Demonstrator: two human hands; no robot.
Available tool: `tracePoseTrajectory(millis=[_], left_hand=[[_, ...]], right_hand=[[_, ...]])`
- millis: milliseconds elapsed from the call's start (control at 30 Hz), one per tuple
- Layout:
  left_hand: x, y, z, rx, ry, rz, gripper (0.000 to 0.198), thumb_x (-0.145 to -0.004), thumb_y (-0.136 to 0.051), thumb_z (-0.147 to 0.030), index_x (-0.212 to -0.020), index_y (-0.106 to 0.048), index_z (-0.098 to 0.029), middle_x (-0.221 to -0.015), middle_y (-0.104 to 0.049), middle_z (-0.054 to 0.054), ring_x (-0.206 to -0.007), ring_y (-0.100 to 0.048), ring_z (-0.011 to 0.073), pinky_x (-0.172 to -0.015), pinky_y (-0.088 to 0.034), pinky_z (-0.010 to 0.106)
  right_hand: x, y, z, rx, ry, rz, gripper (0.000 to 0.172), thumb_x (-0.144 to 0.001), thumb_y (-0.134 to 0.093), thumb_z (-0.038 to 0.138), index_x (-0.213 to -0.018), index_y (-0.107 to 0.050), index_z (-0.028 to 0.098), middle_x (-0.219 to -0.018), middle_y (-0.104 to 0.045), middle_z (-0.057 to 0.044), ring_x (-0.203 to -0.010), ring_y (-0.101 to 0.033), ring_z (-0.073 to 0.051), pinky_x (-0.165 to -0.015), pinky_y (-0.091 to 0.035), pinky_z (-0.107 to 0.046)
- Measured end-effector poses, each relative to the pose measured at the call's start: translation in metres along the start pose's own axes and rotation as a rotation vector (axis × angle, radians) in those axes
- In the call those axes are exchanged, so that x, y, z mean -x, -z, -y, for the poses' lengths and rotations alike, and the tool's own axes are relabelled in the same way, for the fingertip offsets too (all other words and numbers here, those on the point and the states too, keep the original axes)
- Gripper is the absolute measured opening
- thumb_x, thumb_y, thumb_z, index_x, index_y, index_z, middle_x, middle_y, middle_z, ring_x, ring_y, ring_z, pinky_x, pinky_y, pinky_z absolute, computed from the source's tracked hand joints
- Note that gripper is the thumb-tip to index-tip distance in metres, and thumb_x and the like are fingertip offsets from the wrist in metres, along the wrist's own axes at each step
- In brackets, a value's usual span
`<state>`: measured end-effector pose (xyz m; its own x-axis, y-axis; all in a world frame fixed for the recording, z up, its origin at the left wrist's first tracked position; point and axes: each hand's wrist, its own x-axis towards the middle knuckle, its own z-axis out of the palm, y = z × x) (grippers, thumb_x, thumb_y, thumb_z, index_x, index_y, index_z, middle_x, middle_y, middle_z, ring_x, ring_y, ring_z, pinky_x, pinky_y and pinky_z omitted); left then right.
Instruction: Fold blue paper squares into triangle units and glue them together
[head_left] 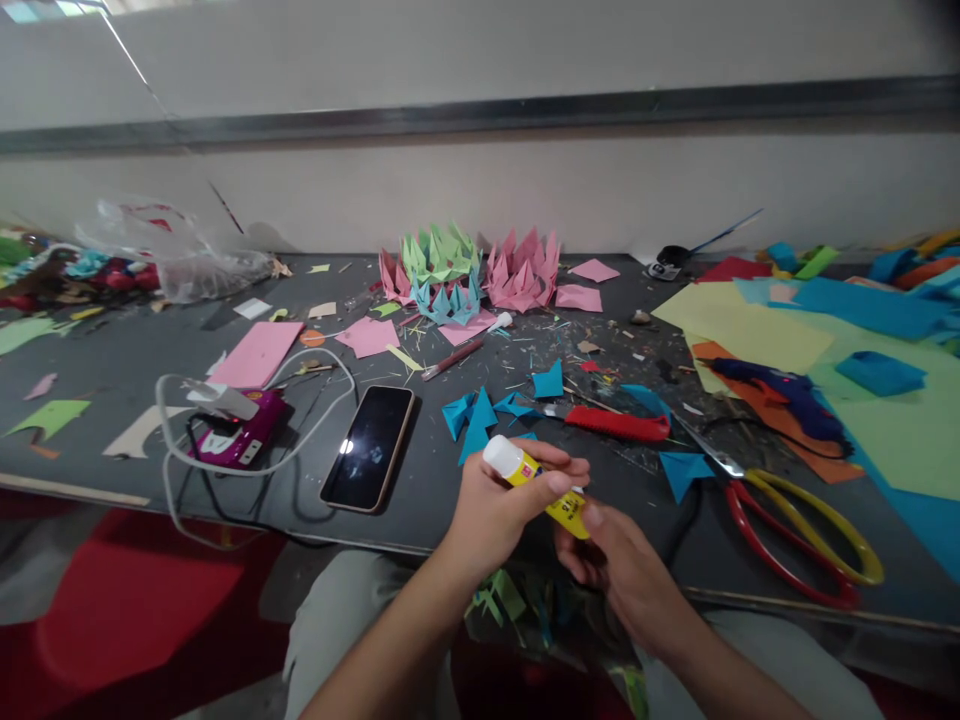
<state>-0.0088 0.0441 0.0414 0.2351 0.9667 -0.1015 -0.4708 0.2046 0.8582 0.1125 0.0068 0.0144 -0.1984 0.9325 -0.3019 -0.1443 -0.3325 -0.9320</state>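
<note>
A yellow glue stick (536,483) with a white cap lies slanted between both my hands at the table's front edge. My left hand (502,505) is closed round its capped upper half. My right hand (626,570) pinches its lower end with thumb and fingers. Just beyond my hands lie several folded blue paper pieces (476,415). A red-handled utility knife (611,423) rests to their right.
A black phone (369,447) lies left of my hands, beside a purple device (244,430) with white cables. Red-and-yellow scissors (795,525) and coloured paper sheets (750,330) fill the right side. Folded pink, green and blue paper crowns (469,270) stand at the back. A plastic bag (176,255) sits far left.
</note>
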Motion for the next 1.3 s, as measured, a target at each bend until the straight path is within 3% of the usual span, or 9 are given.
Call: tracePoseTrajectory(millis=[167,400,567,667,767,833,1000,1200,1300], left_hand=[[0.001,0.002,0.003,0.012,0.017,0.034,0.037,-0.055,-0.079,-0.039,-0.077,-0.064,-0.013,-0.080,-0.071,0.009,-0.075,-0.068,0.0212,-0.069,-0.054,0.031],[0.002,-0.002,0.009,-0.140,-0.098,0.137,0.036,-0.059,-0.075,-0.043,-0.079,-0.068,-0.016,-0.099,-0.067,0.011,-0.095,-0.061,0.0249,-0.081,-0.049,0.036],[0.002,-0.006,0.018,-0.146,-0.112,0.133,0.073,-0.054,-0.076,-0.048,-0.117,-0.054,-0.021,-0.116,-0.058,0.011,-0.103,-0.055,0.0243,-0.082,-0.046,0.033],[-0.002,0.005,0.006,-0.445,-0.237,0.086,0.044,-0.072,-0.064,-0.043,-0.110,-0.057,-0.021,-0.113,-0.059,0.008,-0.101,-0.055,0.0206,-0.080,-0.044,0.030],[-0.012,0.029,-0.015,-0.987,-0.348,-0.220,0.021,-0.081,-0.051,-0.035,-0.079,-0.064,-0.019,-0.089,-0.065,0.006,-0.086,-0.058,0.0186,-0.076,-0.042,0.030],[-0.021,0.046,-0.025,-1.273,-0.173,-0.395,0.026,-0.081,-0.049,-0.040,-0.080,-0.063,-0.019,-0.078,-0.065,0.006,-0.072,-0.058,0.0195,-0.063,-0.040,0.030],[-0.038,0.066,-0.024,-1.530,0.042,-0.377,0.023,-0.077,-0.055,-0.041,-0.084,-0.063,-0.021,-0.080,-0.066,0.005,-0.072,-0.060,0.0215,-0.058,-0.039,0.028],[-0.027,0.050,-0.022,-1.533,-0.750,-0.328,0.008,-0.078,-0.057,-0.022,-0.072,-0.059,-0.017,-0.104,-0.061,0.008,-0.099,-0.055,0.0202,-0.085,-0.041,0.032],[-0.012,0.041,-0.011,-1.597,-0.960,0.062,0.010,-0.083,-0.050,-0.017,-0.076,-0.057,-0.018,-0.101,-0.064,0.004,-0.093,-0.058,0.0161,-0.082,-0.043,0.029]], right_hand=[[0.000,-0.001,-0.001,-0.092,-0.121,0.032,0.061,-0.072,-0.037,0.073,-0.049,-0.046,0.017,-0.038,-0.039,0.004,-0.034,-0.030,-0.005,-0.039,-0.023,-0.021],[0.004,-0.004,0.007,-0.200,0.017,-0.105,0.050,-0.055,-0.075,0.048,-0.091,-0.052,0.023,-0.050,-0.044,0.009,-0.037,-0.033,-0.004,-0.033,-0.021,-0.014],[-0.002,0.009,0.022,-0.368,0.167,-0.285,0.038,-0.053,-0.077,0.044,-0.077,-0.058,0.022,-0.050,-0.046,0.007,-0.041,-0.036,-0.005,-0.036,-0.031,-0.017],[-0.008,0.023,0.027,-0.453,0.288,-0.459,0.034,-0.052,-0.077,0.043,-0.073,-0.060,0.023,-0.061,-0.053,0.004,-0.051,-0.046,-0.008,-0.043,-0.039,-0.019],[-0.011,0.031,0.028,-0.425,0.375,-0.570,0.025,-0.061,-0.072,0.043,-0.072,-0.062,0.024,-0.075,-0.059,0.002,-0.068,-0.054,-0.012,-0.054,-0.045,-0.021],[-0.011,0.032,0.026,-0.386,0.383,-0.547,0.020,-0.068,-0.066,0.044,-0.073,-0.062,0.025,-0.079,-0.061,0.001,-0.075,-0.055,-0.013,-0.061,-0.047,-0.023],[-0.008,0.028,0.023,-0.338,0.382,-0.466,0.020,-0.071,-0.065,0.044,-0.077,-0.062,0.024,-0.082,-0.062,0.001,-0.078,-0.057,-0.013,-0.070,-0.047,-0.025],[-0.011,0.034,0.022,-0.304,0.526,-0.471,0.021,-0.075,-0.063,0.043,-0.082,-0.060,0.024,-0.079,-0.063,0.001,-0.076,-0.058,-0.012,-0.072,-0.046,-0.026],[-0.016,0.042,0.020,-0.232,0.572,-0.482,0.029,-0.075,-0.060,0.048,-0.090,-0.058,0.023,-0.076,-0.064,0.000,-0.073,-0.059,-0.015,-0.068,-0.047,-0.027]])
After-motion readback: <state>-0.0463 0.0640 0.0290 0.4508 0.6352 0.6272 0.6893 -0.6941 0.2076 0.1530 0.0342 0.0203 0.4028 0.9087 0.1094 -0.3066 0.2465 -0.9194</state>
